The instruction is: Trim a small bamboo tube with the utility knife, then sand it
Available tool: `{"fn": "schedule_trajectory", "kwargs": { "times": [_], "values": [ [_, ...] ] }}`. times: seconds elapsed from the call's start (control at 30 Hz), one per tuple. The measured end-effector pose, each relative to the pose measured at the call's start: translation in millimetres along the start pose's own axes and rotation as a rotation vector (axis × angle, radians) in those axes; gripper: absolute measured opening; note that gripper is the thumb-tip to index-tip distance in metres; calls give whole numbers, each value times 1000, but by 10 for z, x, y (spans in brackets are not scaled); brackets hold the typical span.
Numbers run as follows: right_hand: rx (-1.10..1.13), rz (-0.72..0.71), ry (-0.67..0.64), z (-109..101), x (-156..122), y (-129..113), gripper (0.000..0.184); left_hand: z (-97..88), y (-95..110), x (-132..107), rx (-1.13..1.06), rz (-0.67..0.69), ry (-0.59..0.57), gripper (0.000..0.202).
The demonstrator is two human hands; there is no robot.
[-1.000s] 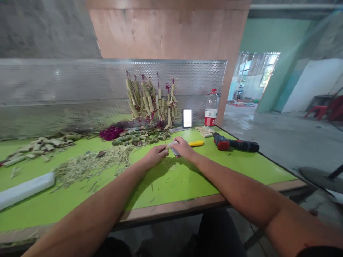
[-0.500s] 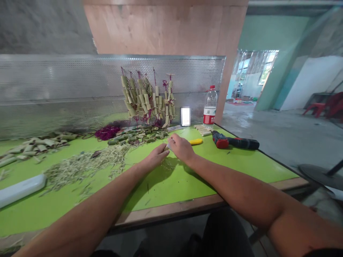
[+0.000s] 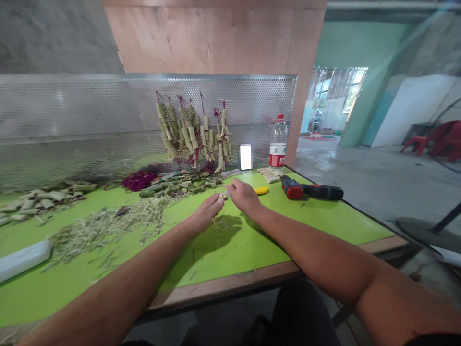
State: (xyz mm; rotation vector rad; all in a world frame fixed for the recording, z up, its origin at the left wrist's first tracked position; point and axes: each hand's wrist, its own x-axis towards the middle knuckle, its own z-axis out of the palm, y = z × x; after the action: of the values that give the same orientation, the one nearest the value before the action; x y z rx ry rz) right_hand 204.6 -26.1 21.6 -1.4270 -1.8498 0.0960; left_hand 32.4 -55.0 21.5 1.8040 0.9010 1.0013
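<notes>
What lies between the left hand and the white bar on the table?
The head view shows a loose pile of bamboo shavings between the left hand and the white bar.

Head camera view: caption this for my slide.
Left hand holds a bamboo piece near the right hand over a green table.
</notes>
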Motion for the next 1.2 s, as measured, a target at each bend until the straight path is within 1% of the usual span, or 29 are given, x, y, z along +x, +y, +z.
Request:
{"fn": "schedule_trajectory", "kwargs": {
  "times": [0.03, 0.1, 0.17, 0.23, 0.3, 0.37, 0.43, 0.53, 0.63, 0.77, 1.0, 1.07, 1.17, 1.2],
  "values": [
    [68, 24, 20, 4, 8, 6, 27, -16, -3, 8, 38, -1, 0, 26],
    [206, 19, 39, 25, 4, -10, 27, -45, -36, 29, 111, -26, 9, 27],
    [296, -43, 38, 60, -22, -49, 26, -61, -86, 50, 129, -69, 10, 28],
    [314, -127, 53, 96, -55, -89, 24, -58, -129, 71, 134, -66, 10, 26],
    [281, -188, 73, 117, -84, -116, 24, -45, -156, 92, 153, -17, 32, 25],
    [222, -188, 62, 117, -108, -135, 24, -29, -174, 114, 187, 21, 51, 25],
    [116, -153, 21, 102, -128, -154, 23, -15, -192, 131, 208, 13, 45, 26],
    [-102, -111, -42, 66, -153, -184, 25, 6, -219, 138, 220, -19, 25, 28],
    [-238, -131, -75, 27, -168, -195, 30, 16, -220, 127, 233, -10, 15, 28],
    [-282, -213, -69, -1, -172, -180, 32, 5, -179, 110, 244, 40, -3, 24],
    [-223, -273, -15, 54, -124, -125, 33, -4, -115, 89, 244, 28, 2, 22],
    [-187, -212, -17, 47, -63, -44, 34, 7, -72, 59, 278, 23, -11, 23],
    [-76, -7, 2, 0, 52, 111, 34, 13, 4, 13, 315, 37, -33, 25],
    [-19, 22, 31, -15, 82, 150, 32, 8, 21, 4, 316, 31, -22, 26]
  ]
}}
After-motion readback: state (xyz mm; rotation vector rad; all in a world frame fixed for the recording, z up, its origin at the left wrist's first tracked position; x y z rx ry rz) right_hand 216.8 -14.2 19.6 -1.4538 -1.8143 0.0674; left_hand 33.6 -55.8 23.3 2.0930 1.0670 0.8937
